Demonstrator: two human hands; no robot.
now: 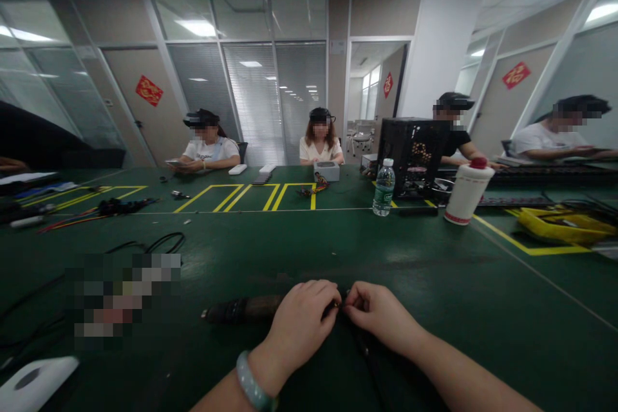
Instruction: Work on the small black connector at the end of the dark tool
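Note:
My left hand is closed around a dark cylindrical thing that lies on the green table and sticks out to the left of my fingers. My right hand pinches at the same spot, fingertips touching those of the left hand, where a small brass-coloured tip shows. A dark cable runs from there toward me under my right wrist. A pale green bracelet sits on my left wrist.
A water bottle, a white jug with a red cap, a black computer case and yellow cables stand farther back. Loose wires lie at the left, a white object at the near left. Several people sit across the table.

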